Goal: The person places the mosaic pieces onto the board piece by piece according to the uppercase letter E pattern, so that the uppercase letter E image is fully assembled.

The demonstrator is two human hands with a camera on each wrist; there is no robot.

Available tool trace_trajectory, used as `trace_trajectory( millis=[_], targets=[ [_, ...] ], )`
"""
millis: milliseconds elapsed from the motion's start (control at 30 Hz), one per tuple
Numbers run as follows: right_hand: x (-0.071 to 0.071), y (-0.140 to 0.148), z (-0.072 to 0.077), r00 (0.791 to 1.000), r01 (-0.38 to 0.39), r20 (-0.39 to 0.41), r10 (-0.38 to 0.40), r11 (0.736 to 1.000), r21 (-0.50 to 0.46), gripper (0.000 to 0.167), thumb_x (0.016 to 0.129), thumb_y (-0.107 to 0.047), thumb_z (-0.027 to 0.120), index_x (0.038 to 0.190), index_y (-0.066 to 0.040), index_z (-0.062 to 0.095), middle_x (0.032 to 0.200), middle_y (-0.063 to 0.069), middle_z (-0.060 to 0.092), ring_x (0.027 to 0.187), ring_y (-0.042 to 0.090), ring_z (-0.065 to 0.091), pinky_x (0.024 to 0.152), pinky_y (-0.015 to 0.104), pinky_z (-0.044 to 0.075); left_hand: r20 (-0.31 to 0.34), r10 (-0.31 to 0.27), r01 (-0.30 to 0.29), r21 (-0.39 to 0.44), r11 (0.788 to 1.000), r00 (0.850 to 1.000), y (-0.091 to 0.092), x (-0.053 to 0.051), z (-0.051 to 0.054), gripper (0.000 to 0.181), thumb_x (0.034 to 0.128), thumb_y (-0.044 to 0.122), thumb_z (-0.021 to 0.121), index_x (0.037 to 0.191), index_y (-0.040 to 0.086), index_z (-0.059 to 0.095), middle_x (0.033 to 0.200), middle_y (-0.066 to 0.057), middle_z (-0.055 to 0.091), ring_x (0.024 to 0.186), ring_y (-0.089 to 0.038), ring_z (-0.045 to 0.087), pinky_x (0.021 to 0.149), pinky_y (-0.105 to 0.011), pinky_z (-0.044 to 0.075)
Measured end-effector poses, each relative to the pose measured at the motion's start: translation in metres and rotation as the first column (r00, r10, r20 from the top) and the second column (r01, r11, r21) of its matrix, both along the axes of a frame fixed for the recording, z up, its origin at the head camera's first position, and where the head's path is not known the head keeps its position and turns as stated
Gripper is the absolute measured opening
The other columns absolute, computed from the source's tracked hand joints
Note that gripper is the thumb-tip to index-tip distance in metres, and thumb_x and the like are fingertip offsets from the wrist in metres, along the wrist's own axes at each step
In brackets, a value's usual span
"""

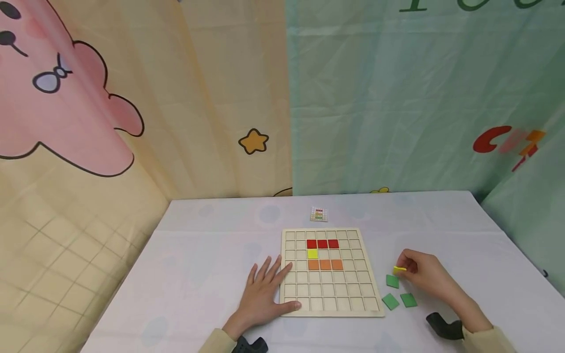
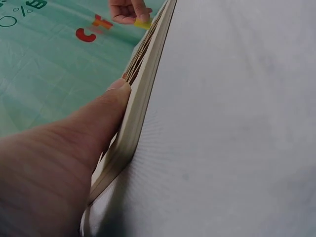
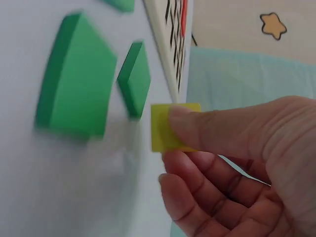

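Right hand: we saw the right hand [image 1: 424, 270] pinching a yellow tile [image 3: 160, 129] between thumb and fingers.
Left hand: its fingers were straight and spread, gripping nothing; thumb and index fingertip rested on the board [image 1: 344, 290] at its left side.
Yellow tile's direction: we found it square, so no side was longer; the head view caught it nearly edge-on, a thin strip running left to right, while its broad face was turned to the right wrist camera.
Yellow tile's look: plain, bright, thin, straight-edged, partly under the thumb.
Yellow tile's place: right of the board, just beside the farthest of three green tiles [image 1: 408, 300].
Board: pale and gridded, it held three red tiles [image 1: 322, 244], one placed yellow piece [image 1: 312, 254] and three orange tiles [image 1: 325, 265].
Beyond: a small patterned card [image 1: 319, 214] lay farther back on the table [image 1: 212, 264].
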State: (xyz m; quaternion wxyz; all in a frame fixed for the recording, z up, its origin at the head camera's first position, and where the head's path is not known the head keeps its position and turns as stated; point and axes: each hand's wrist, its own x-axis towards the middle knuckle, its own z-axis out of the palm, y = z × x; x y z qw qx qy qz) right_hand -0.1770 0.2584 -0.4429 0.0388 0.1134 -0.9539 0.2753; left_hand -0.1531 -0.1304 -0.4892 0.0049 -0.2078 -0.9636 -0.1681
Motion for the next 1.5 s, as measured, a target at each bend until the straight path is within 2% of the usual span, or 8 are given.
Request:
trace_trajectory(
  millis=[100,200,267,433,600,867,1167,1500],
  targets=[
    [-0.001,-0.015,0.004,0.999,-0.047,-0.026,0.046,0.997,-0.054,0.022,0.075,0.003,0.075,0.081,-0.011,0.06,0.072,-0.005,0.052,0.065,0.012,0.047,0.054,0.024,0.043,-0.002,0.002,-0.002,-0.001,1.0,1.0,0.001,0.0,-0.001,0.091,0.0775,0.078,0.047,0.149,0.024,0.033,0.156,-0.004,0.019,0.143,-0.029,0.008,0.11,-0.054,0.002],
    [-0.003,-0.034,0.005,0.991,-0.131,-0.036,0.127,0.984,-0.117,0.021,0.077,0.003,0.074,0.082,-0.012,0.06,0.073,-0.006,0.052,0.064,0.009,0.048,0.053,0.023,0.044,-0.018,0.0,0.0,0.011,1.0,1.0,0.001,0.0,-0.001,0.09,0.0776,0.078,0.048,0.149,0.023,0.034,0.156,-0.005,0.021,0.142,-0.03,0.009,0.11,-0.055,0.004],
    [-0.005,-0.049,0.005,0.979,-0.205,-0.03,0.203,0.966,-0.157,0.019,0.079,0.001,0.074,0.083,-0.012,0.06,0.073,-0.006,0.052,0.064,0.007,0.048,0.054,0.023,0.044,-0.026,0.0,0.0,0.017,1.0,1.0,0.001,0.0,-0.001,0.09,0.0777,0.077,0.048,0.149,0.023,0.035,0.156,-0.005,0.021,0.142,-0.03,0.01,0.11,-0.055,0.005],
    [-0.01,-0.089,-0.002,0.942,-0.315,0.038,0.332,0.92,-0.232,0.016,0.082,-0.005,0.074,0.084,-0.013,0.06,0.074,-0.007,0.053,0.066,0.008,0.049,0.055,0.023,0.045,-0.028,0.003,-0.003,0.029,1.0,1.0,0.001,0.0,-0.001,0.09,0.0775,0.077,0.049,0.148,0.023,0.035,0.156,-0.005,0.022,0.142,-0.029,0.01,0.11,-0.055,0.004],
    [-0.014,-0.121,-0.009,0.909,-0.386,0.057,0.412,0.888,-0.249,0.015,0.083,-0.002,0.071,0.085,-0.013,0.061,0.075,-0.009,0.054,0.067,0.008,0.05,0.058,0.023,0.047,-0.029,0.019,-0.019,0.026,0.999,0.999,-0.001,0.001,-0.003,0.091,0.0765,0.077,0.051,0.148,0.024,0.036,0.156,-0.003,0.022,0.142,-0.029,0.011,0.11,-0.054,0.004],
    [-0.019,-0.14,-0.005,0.927,-0.359,0.022,0.375,0.902,-0.238,0.018,0.081,0.003,0.071,0.084,-0.012,0.062,0.075,-0.007,0.055,0.067,0.01,0.05,0.059,0.024,0.047,-0.066,0.01,-0.009,0.015,1.0,0.998,-0.002,-0.001,-0.006,0.092,0.0764,0.079,0.048,0.148,0.023,0.036,0.155,-0.003,0.023,0.142,-0.029,0.012,0.11,-0.055,0.005],
    [-0.021,-0.152,-0.01,0.929,-0.353,0.035,0.369,0.909,-0.221,0.016,0.081,-0.002,0.073,0.081,-0.013,0.062,0.071,-0.01,0.055,0.064,0.007,0.051,0.058,0.023,0.048,-0.085,0.001,0.001,0.017,1.0,0.996,-0.001,-0.002,-0.008,0.091,0.0766,0.079,0.047,0.148,0.024,0.035,0.155,-0.003,0.023,0.142,-0.029,0.012,0.11,-0.055,0.006],
    [-0.019,-0.152,-0.011,0.941,-0.329,0.034,0.338,0.931,-0.156,0.018,0.08,-0.006,0.075,0.077,-0.015,0.06,0.07,-0.01,0.052,0.062,0.007,0.049,0.055,0.023,0.045,-0.072,0.004,-0.001,0.028,1.0,0.997,-0.001,-0.001,-0.006,0.09,0.0769,0.078,0.048,0.148,0.024,0.036,0.155,-0.003,0.023,0.142,-0.029,0.012,0.11,-0.054,0.005]
  ],
)
